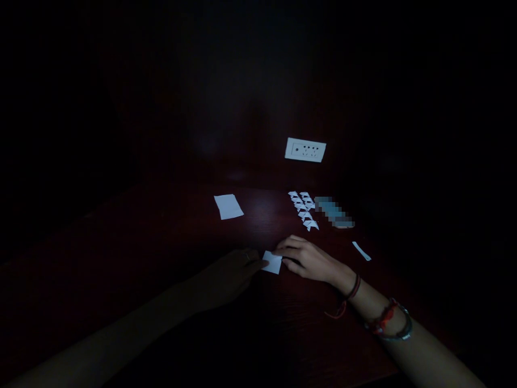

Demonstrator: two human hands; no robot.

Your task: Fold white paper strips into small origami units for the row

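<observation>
The scene is very dark. A small white piece of paper (272, 262) lies on a dark reddish table (161, 269), between my two hands. My left hand (232, 274) touches its left edge with closed fingertips. My right hand (307, 258), with bracelets on the wrist, presses its fingers on the paper's right edge. Both hands rest on the tabletop.
A white paper square (228, 206) lies further back on the left. Several small folded white paper pieces (304, 209) sit in rows at the back right, beside a blurred bluish object (333, 212). A thin paper strip (361, 251) lies right. A white wall socket (305, 150) is behind.
</observation>
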